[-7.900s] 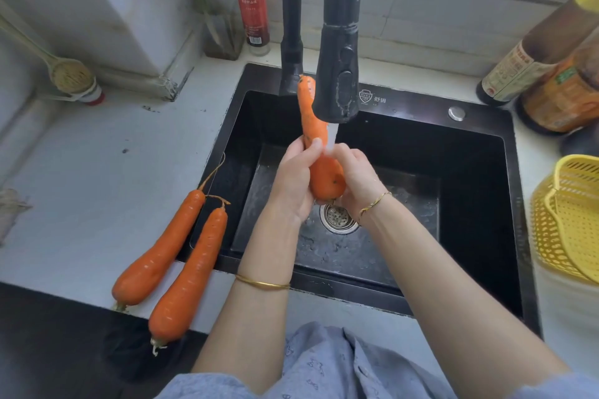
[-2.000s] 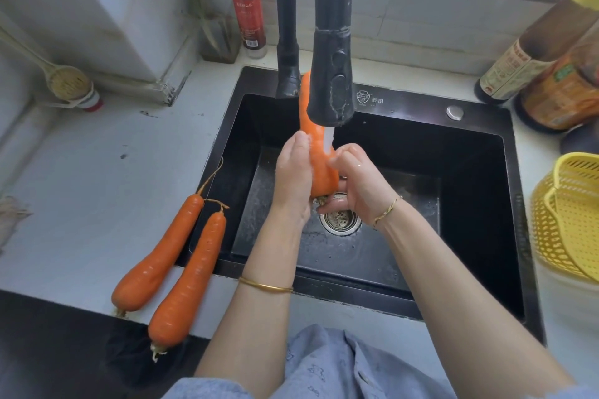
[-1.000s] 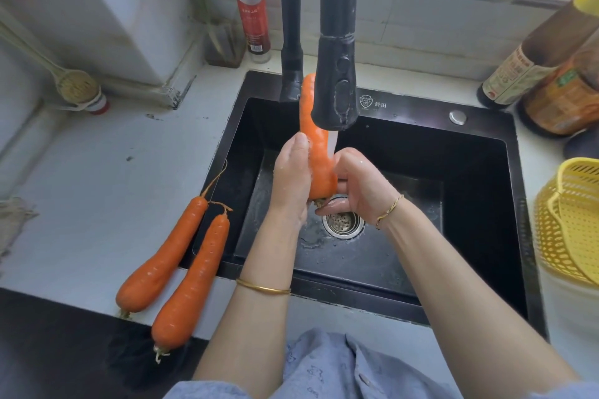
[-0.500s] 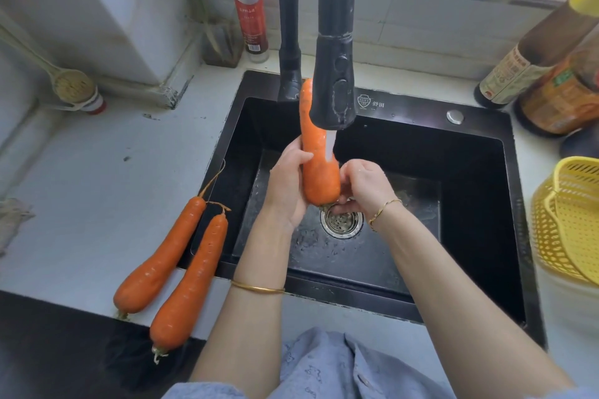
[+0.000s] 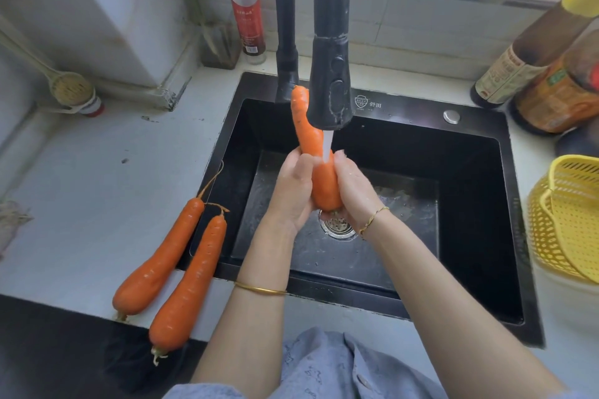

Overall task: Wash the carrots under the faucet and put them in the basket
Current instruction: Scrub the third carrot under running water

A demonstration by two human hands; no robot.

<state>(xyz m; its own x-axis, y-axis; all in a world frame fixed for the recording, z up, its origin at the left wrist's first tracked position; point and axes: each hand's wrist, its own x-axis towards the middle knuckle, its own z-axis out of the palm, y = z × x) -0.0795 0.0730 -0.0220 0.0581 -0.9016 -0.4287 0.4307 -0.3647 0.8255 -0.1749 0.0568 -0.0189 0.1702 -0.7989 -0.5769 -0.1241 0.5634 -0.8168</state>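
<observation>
An orange carrot (image 5: pixel 319 168) stands nearly upright over the black sink (image 5: pixel 466 204), thin tip up, under the running water of the black faucet (image 5: pixel 330 84). My left hand (image 5: pixel 291 191) grips its thick lower part from the left. My right hand (image 5: pixel 355 188) grips the same part from the right. Two more carrots lie on the white counter left of the sink: one carrot (image 5: pixel 162 259) further left, the other carrot (image 5: pixel 191 285) nearer the sink rim. A yellow basket (image 5: pixel 567 223) stands at the right edge.
A drain strainer (image 5: pixel 337 227) sits in the sink bottom below the hands. Sauce bottles (image 5: pixel 534 65) stand at the back right, a red-labelled bottle (image 5: pixel 246 10) behind the faucet. A strainer spoon (image 5: pixel 68 87) lies at the back left of the counter (image 5: pixel 90 178).
Both hands keep rubbing the carrot under the stream; they slid up along it from half a second ago. The two counter carrots have not moved.
</observation>
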